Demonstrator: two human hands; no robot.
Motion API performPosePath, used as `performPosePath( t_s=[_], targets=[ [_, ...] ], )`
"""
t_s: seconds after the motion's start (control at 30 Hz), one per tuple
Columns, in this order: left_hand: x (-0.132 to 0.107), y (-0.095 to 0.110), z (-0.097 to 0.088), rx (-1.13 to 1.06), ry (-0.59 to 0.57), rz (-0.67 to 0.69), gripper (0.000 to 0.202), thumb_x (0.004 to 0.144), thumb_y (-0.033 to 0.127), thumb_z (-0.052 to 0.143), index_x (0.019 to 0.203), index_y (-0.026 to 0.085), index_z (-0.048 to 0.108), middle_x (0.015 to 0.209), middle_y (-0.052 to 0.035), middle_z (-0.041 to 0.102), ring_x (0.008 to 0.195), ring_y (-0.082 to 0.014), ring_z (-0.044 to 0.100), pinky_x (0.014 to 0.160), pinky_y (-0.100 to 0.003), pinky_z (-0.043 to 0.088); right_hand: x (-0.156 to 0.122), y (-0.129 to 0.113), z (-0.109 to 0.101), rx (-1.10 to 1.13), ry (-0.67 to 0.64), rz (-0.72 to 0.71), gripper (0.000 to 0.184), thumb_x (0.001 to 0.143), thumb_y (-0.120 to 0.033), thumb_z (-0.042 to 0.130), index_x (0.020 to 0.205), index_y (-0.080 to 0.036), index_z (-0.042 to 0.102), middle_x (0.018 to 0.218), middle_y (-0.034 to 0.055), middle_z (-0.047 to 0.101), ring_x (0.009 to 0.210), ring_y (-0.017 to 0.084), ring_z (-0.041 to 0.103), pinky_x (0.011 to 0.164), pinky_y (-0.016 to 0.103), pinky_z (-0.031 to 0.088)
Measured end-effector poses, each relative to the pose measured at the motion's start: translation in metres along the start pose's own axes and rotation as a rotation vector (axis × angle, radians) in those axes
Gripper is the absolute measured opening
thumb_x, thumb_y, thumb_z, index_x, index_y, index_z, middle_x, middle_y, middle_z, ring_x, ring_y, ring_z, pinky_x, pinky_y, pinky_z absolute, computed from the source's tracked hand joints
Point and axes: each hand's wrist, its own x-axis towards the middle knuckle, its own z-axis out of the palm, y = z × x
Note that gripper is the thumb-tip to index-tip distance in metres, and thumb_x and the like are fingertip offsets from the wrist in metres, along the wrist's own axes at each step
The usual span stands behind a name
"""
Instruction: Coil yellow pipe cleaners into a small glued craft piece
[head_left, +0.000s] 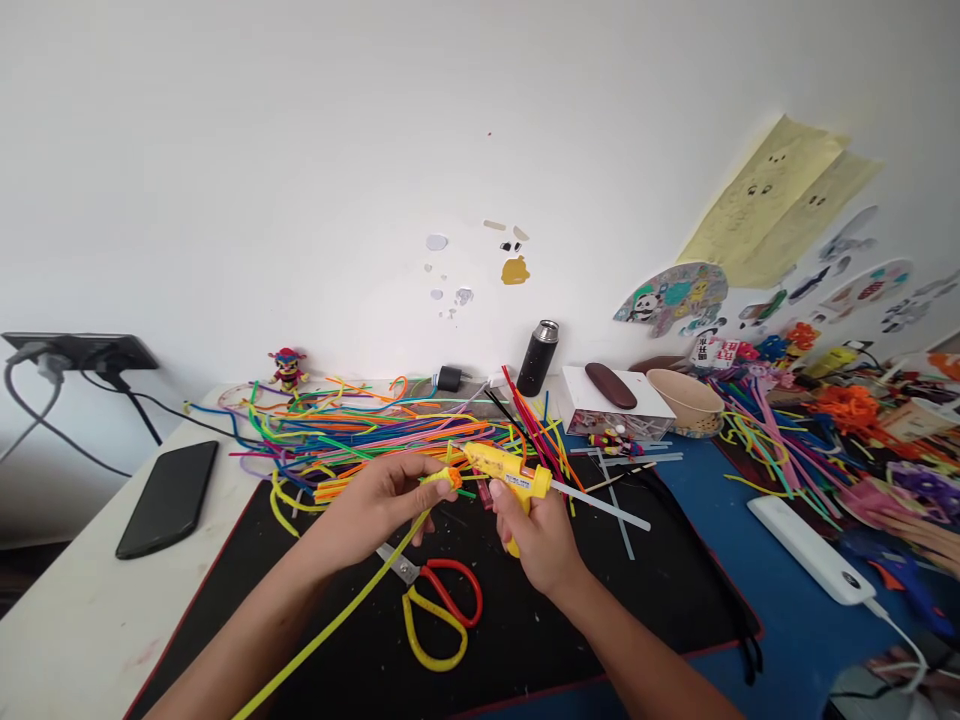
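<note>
My left hand [379,505] pinches a small piece of pipe-cleaner work, yellow with an orange tip [454,478], between thumb and fingers. A long yellow-green pipe cleaner [334,620] trails from that hand toward the lower left. In my right hand [546,540] is a yellow hot glue gun [499,462], its nozzle pointing left, close above the orange tip; whether they touch I cannot tell. A translucent glue stick [600,505] juts from the gun's rear. Below my hands, scissors [405,567] with one red and one yellow handle lie on the black mat [315,665].
Behind my hands spreads a pile of coloured pipe cleaners [360,432]. A phone [169,498] lies at left. Further back stand a black bottle [538,360], a white box [589,395] and a beige bowl [684,400]. A white power strip-like device [810,550] with a cable lies right.
</note>
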Motion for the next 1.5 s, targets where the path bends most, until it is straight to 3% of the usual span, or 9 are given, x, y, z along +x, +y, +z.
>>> performPosePath(
  t_s=[0.37, 1.13, 1.5],
  targets=[
    [-0.0004, 0.0018, -0.0004, 0.017, 0.005, 0.011, 0.05, 0.088, 0.065, 0.071, 0.093, 0.016, 0.074, 0.066, -0.0007, 0.064, 0.051, -0.0139, 0.059, 0.052, -0.024, 0.046, 0.0015, -0.0072, -0.0005, -0.013, -0.008, -0.01, 0.051, 0.097, -0.066, 0.059, 0.076, -0.021, 0.065, 0.044, -0.0037, 0.046, 0.042, 0.014, 0.046, 0.044, 0.027, 0.037],
    [-0.0007, 0.001, -0.001, 0.033, 0.046, -0.008, 0.051, 0.085, 0.066, 0.072, 0.097, 0.016, 0.072, 0.068, 0.0004, 0.062, 0.053, -0.0144, 0.059, 0.053, -0.026, 0.047, -0.0053, 0.0006, -0.0025, -0.04, -0.037, 0.038, 0.05, 0.097, -0.066, 0.059, 0.078, -0.02, 0.062, 0.048, -0.0038, 0.05, 0.042, 0.012, 0.046, 0.044, 0.025, 0.035],
    [-0.0001, 0.0, -0.0008, 0.067, 0.013, 0.014, 0.048, 0.09, 0.064, 0.069, 0.095, 0.017, 0.073, 0.07, 0.0011, 0.061, 0.053, -0.0135, 0.06, 0.053, -0.025, 0.045, -0.0032, -0.001, -0.0045, -0.086, -0.009, -0.004, 0.052, 0.1, -0.061, 0.057, 0.064, -0.023, 0.052, 0.046, -0.0033, 0.047, 0.042, 0.013, 0.045, 0.046, 0.027, 0.037]
  ],
)
